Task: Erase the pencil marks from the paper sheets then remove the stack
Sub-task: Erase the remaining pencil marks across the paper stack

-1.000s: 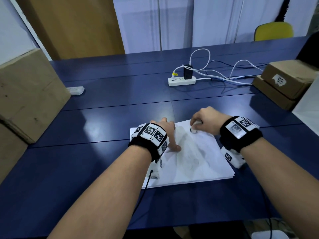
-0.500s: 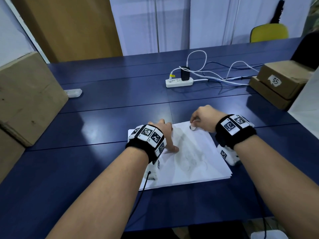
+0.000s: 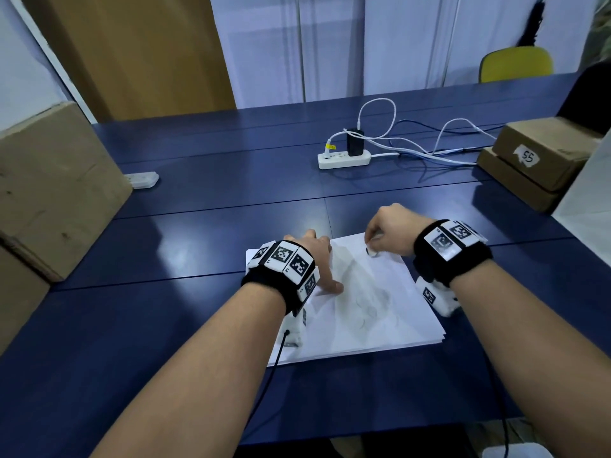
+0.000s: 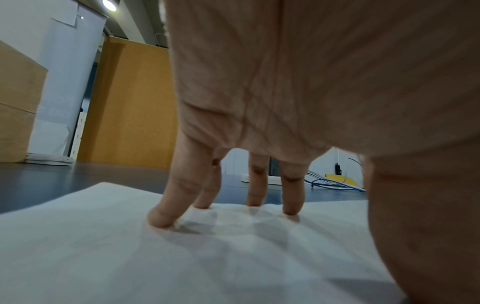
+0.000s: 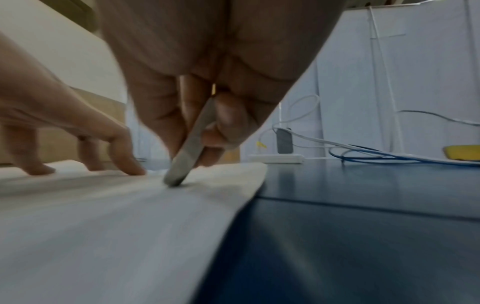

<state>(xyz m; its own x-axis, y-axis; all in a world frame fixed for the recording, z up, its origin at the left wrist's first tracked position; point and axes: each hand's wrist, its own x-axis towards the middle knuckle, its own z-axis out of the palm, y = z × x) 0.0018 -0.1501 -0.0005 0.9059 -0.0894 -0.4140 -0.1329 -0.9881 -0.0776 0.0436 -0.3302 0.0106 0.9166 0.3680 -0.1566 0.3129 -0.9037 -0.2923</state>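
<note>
Blue table (image 3: 165, 325), your side first. Paper stack (image 3: 380, 325): white, lying flat under both your hands, faint pencil marks (image 3: 373, 302) on the top sheet. Left hand (image 3: 314, 256): fingers (image 4: 182, 195) spread and straight, tips pressing the sheet down. Right hand (image 3: 393, 233): fingers curled, pinching an eraser (image 5: 187, 152), its tip touching the paper just right of your left fingertips, near the stack's far right corner. Beyond your fingers: power strip (image 3: 344, 158) with cables (image 3: 429, 150). Cardboard boxes (image 3: 535, 153) far right; large box (image 3: 49, 186) left.
</note>
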